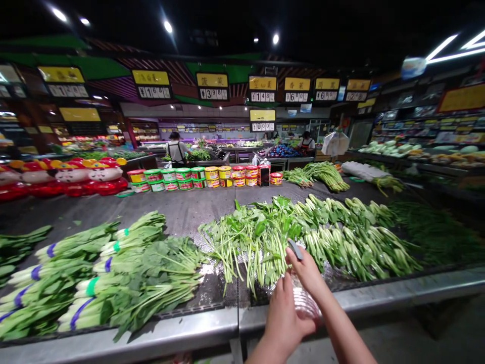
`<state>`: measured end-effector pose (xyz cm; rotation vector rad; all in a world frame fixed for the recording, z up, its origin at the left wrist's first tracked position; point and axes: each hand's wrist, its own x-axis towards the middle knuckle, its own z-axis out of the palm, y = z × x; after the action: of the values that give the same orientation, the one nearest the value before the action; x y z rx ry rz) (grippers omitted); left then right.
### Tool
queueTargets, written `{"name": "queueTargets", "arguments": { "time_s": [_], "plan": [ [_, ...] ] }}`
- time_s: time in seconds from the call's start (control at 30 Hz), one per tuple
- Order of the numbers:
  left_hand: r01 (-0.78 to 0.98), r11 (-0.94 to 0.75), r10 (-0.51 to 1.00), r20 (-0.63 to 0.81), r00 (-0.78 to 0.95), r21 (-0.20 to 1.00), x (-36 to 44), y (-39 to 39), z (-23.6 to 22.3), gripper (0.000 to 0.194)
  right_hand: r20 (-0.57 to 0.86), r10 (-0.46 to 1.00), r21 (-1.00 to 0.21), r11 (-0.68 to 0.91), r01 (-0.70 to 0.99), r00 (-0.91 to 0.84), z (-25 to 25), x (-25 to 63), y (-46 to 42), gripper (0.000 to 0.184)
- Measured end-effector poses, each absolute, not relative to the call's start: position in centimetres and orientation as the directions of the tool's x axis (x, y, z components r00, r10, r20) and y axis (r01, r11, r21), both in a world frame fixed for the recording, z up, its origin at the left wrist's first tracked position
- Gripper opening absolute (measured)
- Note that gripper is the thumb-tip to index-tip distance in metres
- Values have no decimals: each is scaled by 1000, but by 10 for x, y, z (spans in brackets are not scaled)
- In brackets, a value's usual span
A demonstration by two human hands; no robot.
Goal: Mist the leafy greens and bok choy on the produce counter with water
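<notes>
In front of the leafy greens (265, 222), my left hand (282, 316) is wrapped round a clear, ribbed plastic bottle (304, 303), seen only in part. My right hand (307, 270) is close above it, its fingers closed on a narrow grey plastic piece (295, 249). Whether that piece joins the bottle is hidden. Long pale stems of the greens reach toward my hands. Just right of them lie rows of wet, small bok choy (356, 247).
A metal rail (170, 331) edges the sloped black display. Banded greens (87, 288) and loose leafy bunches (159, 283) lie left. Behind stand stacked tubs (184, 174), a phone-like dark rectangle (263, 176) and bundled stalks (326, 174). Two people (176, 149) are farther back.
</notes>
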<state>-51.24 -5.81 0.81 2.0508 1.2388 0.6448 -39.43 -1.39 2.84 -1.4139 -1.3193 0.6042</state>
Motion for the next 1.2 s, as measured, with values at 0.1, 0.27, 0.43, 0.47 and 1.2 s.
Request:
{"name": "queueTargets", "arguments": {
  "time_s": [0.1,0.27,0.43,0.47,1.2],
  "plan": [
    [567,-363,897,113,427,740,-502,-54,8,106,286,925,-902,171,397,251,34,-385,-11,43],
    [575,-367,898,116,424,731,-484,-51,17,103,326,911,-882,197,428,254,47,-369,-12,38],
    [586,-361,893,87,442,725,-469,-50,20,103,314,909,-888,180,422,273,45,-354,-14,38],
    [586,-362,891,84,447,724,-467,-50,19,103,303,910,-893,168,417,283,43,-352,-14,39],
    [518,-428,852,141,504,741,-451,-54,10,103,302,897,-934,212,286,323,21,-319,-31,54]
  ]
}}
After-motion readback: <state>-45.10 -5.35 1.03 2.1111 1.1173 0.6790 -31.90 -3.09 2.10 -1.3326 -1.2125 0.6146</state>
